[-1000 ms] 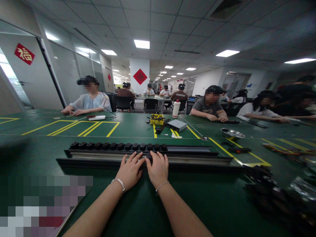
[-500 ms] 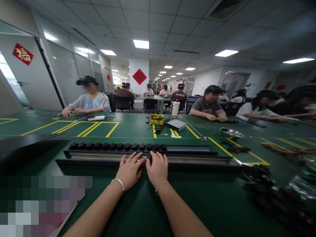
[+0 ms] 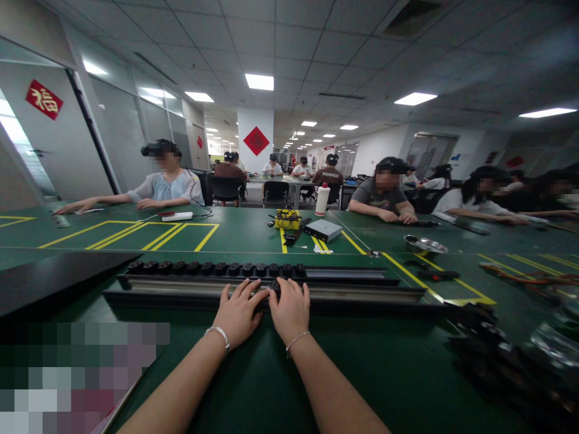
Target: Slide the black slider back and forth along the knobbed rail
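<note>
A long black track (image 3: 353, 293) with a pale inner channel lies across the green table in front of me. My right hand (image 3: 289, 313) is closed over its middle, with a small black socket module (image 3: 274, 286) at the thumb and fingertips. Fingers spread, my left hand (image 3: 236, 310) rests on the track just to the left, its index finger reaching the module. Behind it is a second track (image 3: 348, 273), and several similar black modules (image 3: 220, 269) line its left part. My fingers partly hide the held module.
A dark panel (image 3: 58, 280) lies at left. Dark parts (image 3: 502, 361) and a clear bottle (image 3: 558, 337) are at right. Farther off are a metal bowl (image 3: 425, 245), a silver box (image 3: 322, 229), a yellow item with cables (image 3: 289, 219) and a white bottle (image 3: 322, 200). Co-workers sit opposite.
My hands stay nearly in place on the track and the module. Across the table, the co-worker at left has stretched an arm out to the left.
</note>
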Tool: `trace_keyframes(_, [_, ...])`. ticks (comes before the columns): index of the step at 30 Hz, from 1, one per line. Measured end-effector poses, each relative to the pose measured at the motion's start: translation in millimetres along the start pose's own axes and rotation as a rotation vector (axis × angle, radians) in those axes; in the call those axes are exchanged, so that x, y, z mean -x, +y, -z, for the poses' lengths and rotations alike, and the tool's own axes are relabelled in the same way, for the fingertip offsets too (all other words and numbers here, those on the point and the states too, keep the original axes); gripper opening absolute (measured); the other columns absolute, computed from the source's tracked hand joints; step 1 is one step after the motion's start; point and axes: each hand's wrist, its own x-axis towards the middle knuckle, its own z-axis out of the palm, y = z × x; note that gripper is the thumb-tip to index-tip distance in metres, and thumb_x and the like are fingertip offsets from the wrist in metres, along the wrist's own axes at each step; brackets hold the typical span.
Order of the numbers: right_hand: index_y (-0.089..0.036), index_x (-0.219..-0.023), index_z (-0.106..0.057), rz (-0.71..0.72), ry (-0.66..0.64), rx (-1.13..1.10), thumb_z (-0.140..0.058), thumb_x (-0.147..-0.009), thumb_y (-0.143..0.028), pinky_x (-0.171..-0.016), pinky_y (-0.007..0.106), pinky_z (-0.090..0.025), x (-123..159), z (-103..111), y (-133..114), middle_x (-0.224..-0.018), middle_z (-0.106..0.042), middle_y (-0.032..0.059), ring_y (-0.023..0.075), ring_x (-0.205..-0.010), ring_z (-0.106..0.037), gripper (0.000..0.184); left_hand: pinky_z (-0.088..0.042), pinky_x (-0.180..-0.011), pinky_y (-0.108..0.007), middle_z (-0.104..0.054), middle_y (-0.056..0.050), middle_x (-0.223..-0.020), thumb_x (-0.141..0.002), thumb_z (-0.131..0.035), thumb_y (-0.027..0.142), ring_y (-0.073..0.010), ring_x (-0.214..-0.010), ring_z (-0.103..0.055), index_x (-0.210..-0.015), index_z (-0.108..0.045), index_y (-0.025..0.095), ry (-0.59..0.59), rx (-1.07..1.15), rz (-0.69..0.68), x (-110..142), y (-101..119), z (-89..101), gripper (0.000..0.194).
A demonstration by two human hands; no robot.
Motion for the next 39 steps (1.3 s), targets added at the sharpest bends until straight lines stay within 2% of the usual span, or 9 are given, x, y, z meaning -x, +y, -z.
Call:
trace_keyframes(14, [-0.019, -0.112, -0.055, -0.003, -0.007, -0.007, -0.039, -0.086, -0.036, -0.103, 0.040, -0.015, -0.6, 1.5, -0.2, -0.111, -0.061, 0.0074, 0.0200, -0.113, -0.045, 0.035, -0.017, -0.102, -0.056, -0.038, 0.002, -0.139, -0.074, -0.047, 0.028, -0.0244, -0.129, -0.028, -0.121, -0.043, 0.040, 0.008, 0.013, 0.008, -0.6, 0.2, -0.5, 0.049])
trace_keyframes(28, [-0.019, -0.110, -0.056, -0.016, 0.008, -0.014, -0.041, -0.084, -0.031, -0.103, 0.039, -0.015, -1.2, -0.1, 0.3, -0.110, -0.061, 0.0071, 0.0194, -0.111, -0.047, 0.032, -0.017, -0.101, -0.058, -0.037, 0.003, -0.139, -0.074, -0.047, 0.029, -0.0254, -0.129, -0.028, -0.122, -0.040, 0.043, 0.011, 0.001, 0.007, -0.1, 1.1, -1.5, 0.051])
trace_keyframes(39, [-0.020, -0.109, -0.057, -0.005, 0.011, -0.013, -0.040, -0.085, -0.037, -0.100, 0.037, -0.020, -2.1, 1.8, 2.7, -0.109, -0.061, 0.0070, 0.0191, -0.110, -0.047, 0.033, -0.016, -0.102, -0.058, -0.037, 0.002, -0.139, -0.074, -0.047, 0.029, -0.0254, -0.130, -0.027, -0.122, -0.042, 0.041, 0.003, -0.004, 0.012, -0.7, 1.3, -1.8, 0.049])
